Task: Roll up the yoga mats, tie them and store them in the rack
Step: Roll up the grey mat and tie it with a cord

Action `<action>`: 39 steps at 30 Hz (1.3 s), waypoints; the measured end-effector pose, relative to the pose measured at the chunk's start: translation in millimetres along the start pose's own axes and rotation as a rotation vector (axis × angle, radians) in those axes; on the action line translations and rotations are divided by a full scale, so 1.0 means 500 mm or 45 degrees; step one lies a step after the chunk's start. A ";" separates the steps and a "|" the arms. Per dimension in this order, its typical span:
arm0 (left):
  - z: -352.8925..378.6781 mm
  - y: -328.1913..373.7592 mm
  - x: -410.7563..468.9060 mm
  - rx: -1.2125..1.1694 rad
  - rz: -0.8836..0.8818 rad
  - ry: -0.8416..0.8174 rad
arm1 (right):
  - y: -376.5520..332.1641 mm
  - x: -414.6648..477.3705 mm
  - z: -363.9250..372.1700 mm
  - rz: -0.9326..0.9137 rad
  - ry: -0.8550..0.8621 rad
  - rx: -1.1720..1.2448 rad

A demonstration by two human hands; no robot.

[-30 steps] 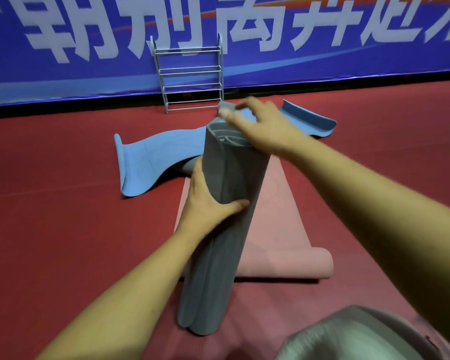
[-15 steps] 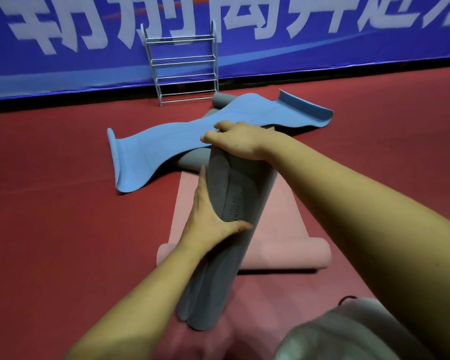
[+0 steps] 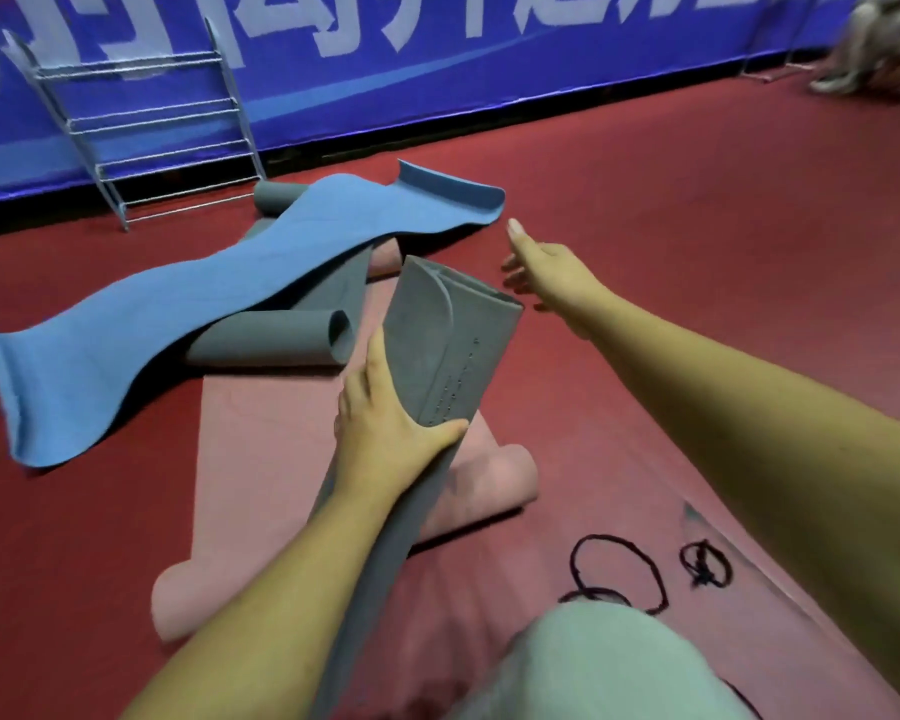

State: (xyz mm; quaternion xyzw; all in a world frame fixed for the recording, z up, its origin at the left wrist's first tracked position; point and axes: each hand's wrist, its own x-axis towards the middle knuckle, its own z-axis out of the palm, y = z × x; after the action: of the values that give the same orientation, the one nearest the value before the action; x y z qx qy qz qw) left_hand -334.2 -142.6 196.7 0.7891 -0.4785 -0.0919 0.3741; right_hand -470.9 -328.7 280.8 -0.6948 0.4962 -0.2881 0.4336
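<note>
My left hand [image 3: 385,428] grips a rolled grey yoga mat [image 3: 453,345] around its middle and holds it tilted upright over a pink mat [image 3: 261,459] lying flat on the floor. My right hand [image 3: 546,267] hovers to the right of the roll's top end, fingers straight, touching nothing. A blue mat [image 3: 188,304] lies wavy and unrolled behind, draped over another grey mat [image 3: 276,340] whose ends curl. Black cords [image 3: 614,574] lie on the floor at the lower right. The metal rack [image 3: 141,132] leans against the blue banner at the back left.
Red carpet [image 3: 697,226] covers the floor and stretches open to the right. A blue banner wall [image 3: 437,59] closes the back. My knee in pale green cloth [image 3: 604,667] fills the bottom. A blurred furry shape [image 3: 884,39] sits at the top right corner.
My right hand has lifted off the top of the grey roll and moved right. The view has swung right and down, bringing the black cords into sight. My left hand keeps its grip.
</note>
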 end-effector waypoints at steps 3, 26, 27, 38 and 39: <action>0.080 0.021 0.026 0.081 0.035 -0.086 | 0.201 0.018 -0.047 0.254 0.101 -0.028; 0.401 0.043 0.049 0.383 0.201 -0.366 | 0.821 -0.162 0.209 0.791 -0.322 -0.774; 0.393 0.044 0.050 0.378 0.199 -0.365 | 0.814 -0.156 0.198 0.780 -0.291 -0.693; 0.158 0.031 0.052 0.138 0.086 -0.192 | 0.471 -0.070 -0.006 0.314 -0.205 -0.321; 0.127 0.024 0.051 0.108 0.069 -0.178 | 0.416 -0.075 -0.016 0.246 -0.283 -0.294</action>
State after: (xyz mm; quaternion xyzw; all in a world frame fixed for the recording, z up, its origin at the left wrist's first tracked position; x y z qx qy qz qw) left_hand -360.7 -198.8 165.6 0.7826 -0.5281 -0.1161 0.3085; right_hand -581.6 -323.3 100.7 -0.7165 0.5396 -0.1078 0.4288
